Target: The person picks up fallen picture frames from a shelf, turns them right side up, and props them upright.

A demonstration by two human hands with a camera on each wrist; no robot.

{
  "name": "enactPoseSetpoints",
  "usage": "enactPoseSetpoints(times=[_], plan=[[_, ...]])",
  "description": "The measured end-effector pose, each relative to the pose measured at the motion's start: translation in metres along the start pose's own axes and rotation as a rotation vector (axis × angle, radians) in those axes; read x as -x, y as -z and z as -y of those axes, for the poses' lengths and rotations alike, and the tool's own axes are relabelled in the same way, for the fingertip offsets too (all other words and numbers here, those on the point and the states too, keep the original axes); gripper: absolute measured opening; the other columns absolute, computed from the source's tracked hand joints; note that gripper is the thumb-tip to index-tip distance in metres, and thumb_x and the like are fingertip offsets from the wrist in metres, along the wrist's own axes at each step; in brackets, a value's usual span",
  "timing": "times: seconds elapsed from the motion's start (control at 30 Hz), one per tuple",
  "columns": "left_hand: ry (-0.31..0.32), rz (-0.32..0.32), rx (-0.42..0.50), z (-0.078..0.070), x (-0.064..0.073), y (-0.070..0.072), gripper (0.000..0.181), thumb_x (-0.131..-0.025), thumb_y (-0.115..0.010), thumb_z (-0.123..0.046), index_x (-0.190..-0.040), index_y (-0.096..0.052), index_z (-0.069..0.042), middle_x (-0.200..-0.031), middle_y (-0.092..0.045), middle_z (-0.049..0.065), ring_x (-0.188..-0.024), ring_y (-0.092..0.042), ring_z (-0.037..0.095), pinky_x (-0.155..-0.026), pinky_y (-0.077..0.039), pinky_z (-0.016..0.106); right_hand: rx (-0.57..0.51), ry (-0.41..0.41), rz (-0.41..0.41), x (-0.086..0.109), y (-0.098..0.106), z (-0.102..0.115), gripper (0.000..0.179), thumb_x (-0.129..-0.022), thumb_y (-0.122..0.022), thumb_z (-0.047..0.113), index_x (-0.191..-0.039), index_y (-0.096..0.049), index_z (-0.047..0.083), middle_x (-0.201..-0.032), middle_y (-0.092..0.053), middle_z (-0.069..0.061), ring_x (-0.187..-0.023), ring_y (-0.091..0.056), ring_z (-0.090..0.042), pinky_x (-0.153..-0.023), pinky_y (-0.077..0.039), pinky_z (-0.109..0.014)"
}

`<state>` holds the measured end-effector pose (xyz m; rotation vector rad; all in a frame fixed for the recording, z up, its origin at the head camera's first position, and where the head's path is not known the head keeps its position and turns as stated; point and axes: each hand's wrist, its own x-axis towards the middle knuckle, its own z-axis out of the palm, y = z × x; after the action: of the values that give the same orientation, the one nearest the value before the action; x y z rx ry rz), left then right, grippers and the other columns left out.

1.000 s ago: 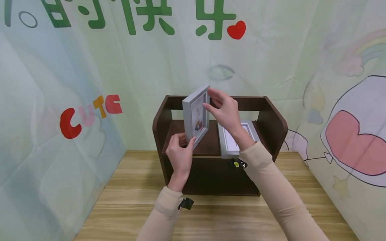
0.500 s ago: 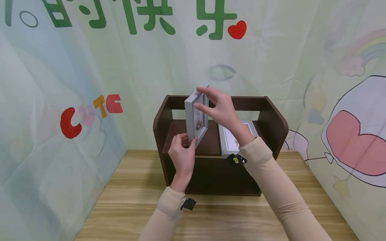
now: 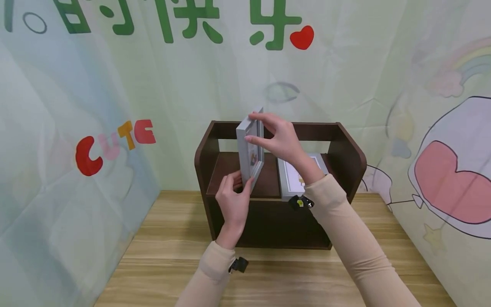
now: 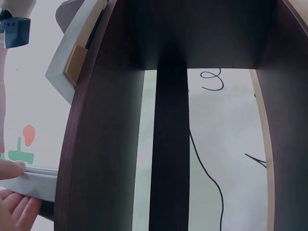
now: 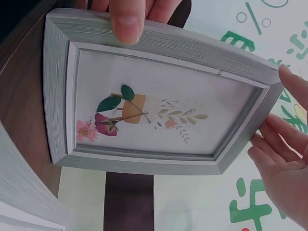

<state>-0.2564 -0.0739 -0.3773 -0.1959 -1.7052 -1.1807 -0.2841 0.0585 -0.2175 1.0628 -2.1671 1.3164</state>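
Observation:
A grey picture frame (image 3: pixel 250 155) stands nearly upright over the left part of the dark brown shelf (image 3: pixel 270 181). Its front, with pressed flowers and leaves (image 5: pixel 120 113), shows in the right wrist view. My left hand (image 3: pixel 234 202) grips the frame's lower near edge, thumb on the front and fingers behind. Along the top edge, the thumb and fingertips of my right hand (image 3: pixel 281 138) touch the frame with the fingers spread. In the left wrist view, only the frame's lower edge (image 4: pixel 38 185) shows, beside the left fingers (image 4: pixel 19 207).
A second grey picture frame (image 3: pixel 293 181) lies face up on the shelf's right part, its front edge slightly overhanging. The shelf unit's raised sides (image 3: pixel 347 160) and back rail (image 3: pixel 318 131) surround both frames. Beneath is a wooden table (image 3: pixel 172 256); a printed cloth (image 3: pixel 184 85) hangs behind.
The upright frame has turned more edge-on. My right hand has shifted left along its top towards the near corner, and my left hand has moved slightly right with the frame.

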Motion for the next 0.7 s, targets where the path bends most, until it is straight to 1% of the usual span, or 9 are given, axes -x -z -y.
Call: enactPoseSetpoints(times=[0.2, 0.37, 0.5, 0.63, 0.7], plan=[[0.022, 0.057, 0.035, -0.002, 0.003, 0.005, 0.028, -0.079, -0.077, -0.017, -0.103, -0.07, -0.006, -0.092, -0.067, 0.008, -0.081, -0.067, 0.017, -0.07, -0.058, 0.028, 0.006, 0.037, 0.01, -0.008, -0.002, -0.033, 0.056, -0.077, -0.079, 0.022, -0.127, -0.059, 0.008, -0.134, -0.057, -0.003, -0.129, -0.046, -0.005, -0.107, -0.036, -0.019], [0.007, 0.078, 0.071, -0.007, 0.005, 0.005, 0.027, -0.079, -0.076, -0.013, -0.105, -0.07, -0.006, -0.092, -0.068, 0.009, -0.081, -0.067, 0.019, -0.07, -0.058, 0.03, 0.008, 0.036, 0.019, -0.009, -0.001, -0.035, 0.059, -0.075, -0.08, 0.024, -0.128, -0.059, 0.007, -0.134, -0.056, -0.002, -0.129, -0.046, -0.005, -0.107, -0.036, -0.019], [-0.01, 0.09, 0.075, -0.008, 0.007, 0.004, 0.027, -0.079, -0.076, -0.012, -0.104, -0.07, -0.005, -0.091, -0.068, 0.009, -0.079, -0.067, 0.019, -0.069, -0.058, 0.031, 0.007, 0.032, 0.025, -0.009, 0.0, -0.036, 0.059, -0.075, -0.081, 0.024, -0.128, -0.059, 0.009, -0.134, -0.056, 0.0, -0.129, -0.045, -0.004, -0.107, -0.035, -0.019], [-0.015, 0.104, 0.071, -0.007, 0.008, 0.003, 0.028, -0.078, -0.077, -0.012, -0.105, -0.07, -0.006, -0.09, -0.069, 0.009, -0.078, -0.067, 0.019, -0.067, -0.058, 0.031, -0.001, 0.017, 0.038, -0.008, 0.001, -0.035, 0.057, -0.076, -0.08, 0.019, -0.128, -0.059, 0.011, -0.135, -0.056, -0.001, -0.13, -0.046, -0.008, -0.108, -0.035, -0.021], [-0.016, 0.113, 0.067, -0.007, 0.009, 0.003, 0.029, -0.078, -0.077, -0.013, -0.106, -0.07, -0.007, -0.09, -0.069, 0.009, -0.078, -0.067, 0.019, -0.067, -0.058, 0.031, -0.014, 0.006, 0.053, -0.008, 0.001, -0.033, 0.057, -0.077, -0.079, 0.016, -0.129, -0.058, 0.01, -0.136, -0.055, -0.004, -0.131, -0.046, -0.011, -0.109, -0.035, -0.024]])
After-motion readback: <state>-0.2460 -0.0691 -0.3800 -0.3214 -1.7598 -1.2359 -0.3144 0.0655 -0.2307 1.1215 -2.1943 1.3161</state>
